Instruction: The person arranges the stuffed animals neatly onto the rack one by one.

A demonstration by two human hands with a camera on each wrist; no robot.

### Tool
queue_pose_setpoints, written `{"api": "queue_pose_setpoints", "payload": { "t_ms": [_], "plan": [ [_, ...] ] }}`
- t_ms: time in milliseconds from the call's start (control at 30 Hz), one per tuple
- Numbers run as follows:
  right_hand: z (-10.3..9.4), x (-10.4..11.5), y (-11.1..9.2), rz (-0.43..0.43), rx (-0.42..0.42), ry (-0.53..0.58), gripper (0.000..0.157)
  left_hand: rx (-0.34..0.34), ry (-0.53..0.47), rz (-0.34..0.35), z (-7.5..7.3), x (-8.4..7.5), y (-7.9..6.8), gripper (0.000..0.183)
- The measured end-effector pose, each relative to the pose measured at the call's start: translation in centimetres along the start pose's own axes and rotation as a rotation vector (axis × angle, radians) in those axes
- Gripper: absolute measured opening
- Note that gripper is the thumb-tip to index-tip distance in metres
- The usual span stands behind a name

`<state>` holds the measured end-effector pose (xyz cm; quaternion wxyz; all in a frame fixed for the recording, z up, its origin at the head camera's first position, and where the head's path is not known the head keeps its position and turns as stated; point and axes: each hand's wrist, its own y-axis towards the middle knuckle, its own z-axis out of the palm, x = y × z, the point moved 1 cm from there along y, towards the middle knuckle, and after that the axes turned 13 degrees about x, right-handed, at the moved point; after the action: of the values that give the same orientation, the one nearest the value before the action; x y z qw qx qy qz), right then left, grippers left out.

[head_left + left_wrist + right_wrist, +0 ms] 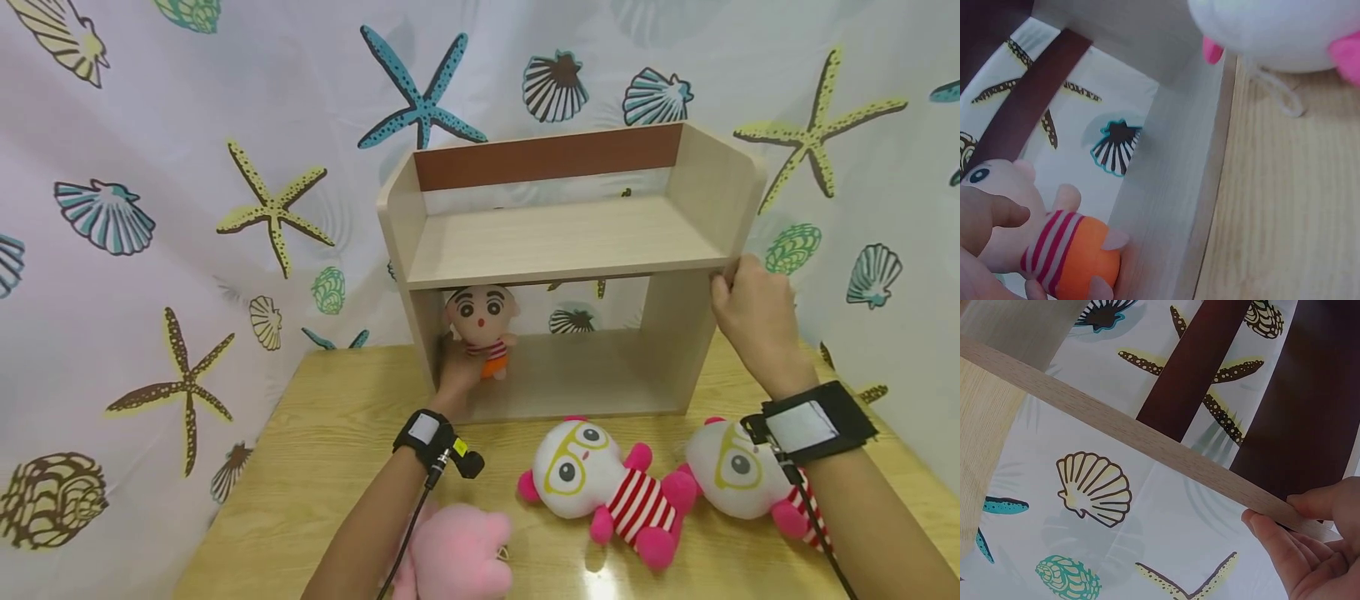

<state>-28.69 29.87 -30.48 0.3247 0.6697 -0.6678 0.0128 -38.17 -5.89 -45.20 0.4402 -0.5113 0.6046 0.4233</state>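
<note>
Shin-chan plush (482, 315) is upright near left edge of shelf unit (570, 237), lower compartment (585, 371); left hand (459, 368) grips it, fingers curled. Right hand (757, 315) pinches unit's right front edge.

Two yellow-spectacled dolls (611, 492) and a pink plush (456, 552) lie on a table (337, 417) before shell-patterned cloth (168, 275).

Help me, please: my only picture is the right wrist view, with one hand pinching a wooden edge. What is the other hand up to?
Observer: The left hand holds a doll in the lower compartment of a wooden shelf.
Visitor: Any more toys?
Observer: A pink plush toy lies on the table near the left forearm.
Visitor: Anything by the right arm?
Observer: A toy with yellow glasses, partly hidden by that arm's wrist strap.
</note>
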Motion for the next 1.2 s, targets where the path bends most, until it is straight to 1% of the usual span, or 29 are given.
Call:
{"api": "queue_pose_setpoints", "payload": {
  "t_ms": [33,100,167,233,267,333,400,433,500,600,767,900,967,1067,1133,1200],
  "plan": [
    [0.0,0.0,0.0,0.004,0.005,0.001,0.028,0.009,0.004,0.012,-0.1,-0.1,-0.3,0.065],
    [0.0,-0.1,0.0,0.007,0.011,0.001,0.028,0.022,0.042,0.053,-0.2,-0.2,-0.7,0.059],
    [0.0,-0.1,0.0,0.009,0.012,0.001,0.028,0.035,0.087,0.144,-0.4,0.2,-0.7,0.050],
    [0.0,-0.1,0.0,0.009,0.010,0.003,0.028,0.053,0.122,0.193,-0.6,-0.2,-1.1,0.044],
    [0.0,-0.2,0.0,0.010,0.008,0.003,0.027,0.070,0.140,0.216,-0.7,-0.3,-1.2,0.042],
    [0.0,-0.2,0.0,0.011,0.004,0.003,0.027,0.120,0.167,0.241,-0.8,-0.8,-1.7,0.039],
    [0.0,-0.2,0.0,0.012,-0.002,0.004,0.026,0.180,0.192,0.212,-1.0,-2.0,-2.8,0.041],
    [0.0,-0.2,0.1,0.012,-0.002,0.005,0.026,0.215,0.199,0.213,-1.0,-2.2,-3.1,0.040],
    [0.1,-0.2,0.1,0.010,-0.003,0.008,0.026,0.276,0.220,0.181,-1.2,-2.9,-4.1,0.046],
    [0.1,-0.2,0.1,0.003,-0.006,0.011,0.026,0.334,0.271,0.146,-1.5,-3.9,-5.8,0.053],
    [0.1,0.0,0.1,-0.006,-0.004,0.012,0.027,0.384,0.354,0.094,-2.0,-5.1,-8.7,0.065],
    [0.1,0.2,0.0,-0.005,-0.001,0.012,0.027,0.425,0.427,0.085,-2.6,-5.8,-10.4,0.060],
    [0.1,0.2,0.0,-0.002,-0.009,0.009,0.026,0.467,0.491,0.108,-3.0,-6.1,-11.3,0.055],
    [0.1,0.1,-0.1,0.002,-0.015,0.005,0.026,0.544,0.624,0.142,-3.5,-6.5,-12.5,0.047],
    [0.1,0.1,-0.1,0.000,-0.021,0.002,0.026,0.584,0.732,0.164,-3.8,-6.8,-13.4,0.041],
    [0.1,0.1,0.0,-0.004,-0.019,0.001,0.026,0.617,0.821,0.162,-4.1,-7.2,-14.3,0.032]
  ]
}}
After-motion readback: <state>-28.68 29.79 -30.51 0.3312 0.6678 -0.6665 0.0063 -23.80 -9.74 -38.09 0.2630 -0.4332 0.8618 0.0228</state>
